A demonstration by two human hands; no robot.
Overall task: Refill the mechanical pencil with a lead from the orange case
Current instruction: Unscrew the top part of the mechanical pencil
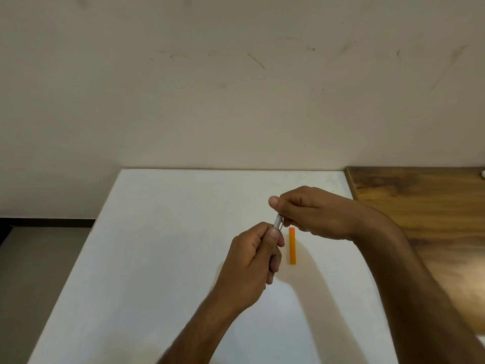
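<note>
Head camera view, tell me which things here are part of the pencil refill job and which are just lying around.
Part of the job:
mechanical pencil, gripped by the left hand, its top end pinched by the right hand
orange case, lying on the white table

Just lying about:
wooden surface at the right
small white thing at its far edge, too cropped to identify

case (292, 245) on table (162, 232), right of left hand (256, 261), right hand (312, 212) seemingly above its far end
</note>
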